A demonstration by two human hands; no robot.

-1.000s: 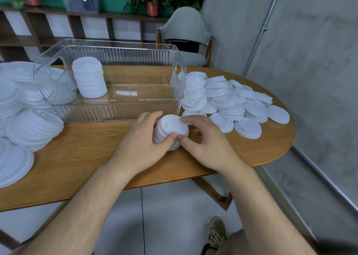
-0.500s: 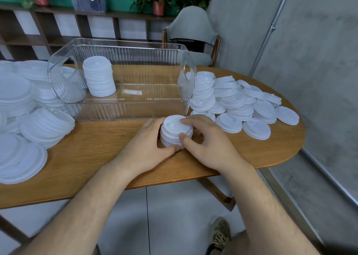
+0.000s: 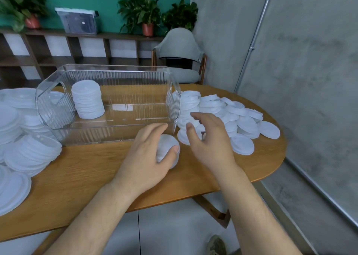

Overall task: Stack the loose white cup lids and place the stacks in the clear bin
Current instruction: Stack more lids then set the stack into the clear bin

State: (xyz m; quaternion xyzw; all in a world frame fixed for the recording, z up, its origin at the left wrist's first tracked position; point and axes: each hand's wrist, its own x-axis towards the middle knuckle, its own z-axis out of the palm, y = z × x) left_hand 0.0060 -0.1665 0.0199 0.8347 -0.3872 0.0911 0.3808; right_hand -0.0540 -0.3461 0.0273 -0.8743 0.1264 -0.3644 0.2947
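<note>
A short stack of white lids [image 3: 168, 146] stands on the wooden table just in front of the clear bin [image 3: 108, 136]. My left hand [image 3: 147, 157] grips this stack, thumb on its near side and fingers over the far side. My right hand [image 3: 209, 140] hovers open, fingers spread, above the loose white lids [image 3: 228, 117] spread to the right of the bin. Inside the bin, at its left end, stands a tall stack of lids [image 3: 88, 99].
Piles of larger white lids [image 3: 29, 152] cover the table's left side. The table's rounded right end [image 3: 275, 157] lies close to a grey wall. A grey chair [image 3: 180, 57] stands behind the table, with shelves and potted plants beyond.
My right hand has let go of the small stack and lifted toward the loose lids on the right. My left hand stays on the stack. The camera has tilted upward.
</note>
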